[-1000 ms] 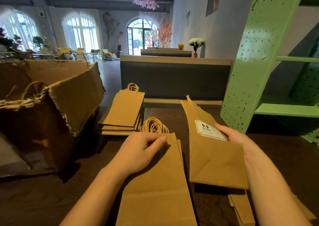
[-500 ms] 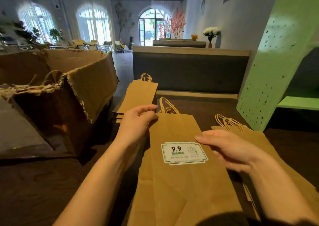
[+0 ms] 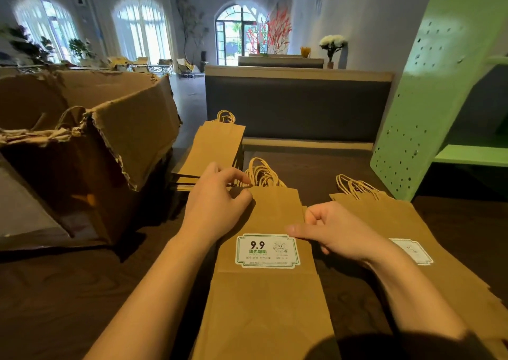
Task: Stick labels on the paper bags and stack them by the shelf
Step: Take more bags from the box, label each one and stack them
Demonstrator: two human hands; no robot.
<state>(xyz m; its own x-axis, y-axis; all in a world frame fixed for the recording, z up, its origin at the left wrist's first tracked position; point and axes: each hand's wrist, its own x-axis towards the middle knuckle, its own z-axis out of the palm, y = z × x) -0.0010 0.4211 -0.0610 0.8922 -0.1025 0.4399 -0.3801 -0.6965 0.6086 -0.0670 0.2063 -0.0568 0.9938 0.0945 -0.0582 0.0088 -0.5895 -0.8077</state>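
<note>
Brown paper bag flat, long axis away from person, handles farthest.

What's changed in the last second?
The right hand released its labelled bag, now lying by the shelf. The centre bag now carries a label; the left hand and right hand pinch its edges. The box and far stack are unchanged.

Left hand pinches the top corner of the labelled paper bag; right hand grips its right edge.
</note>
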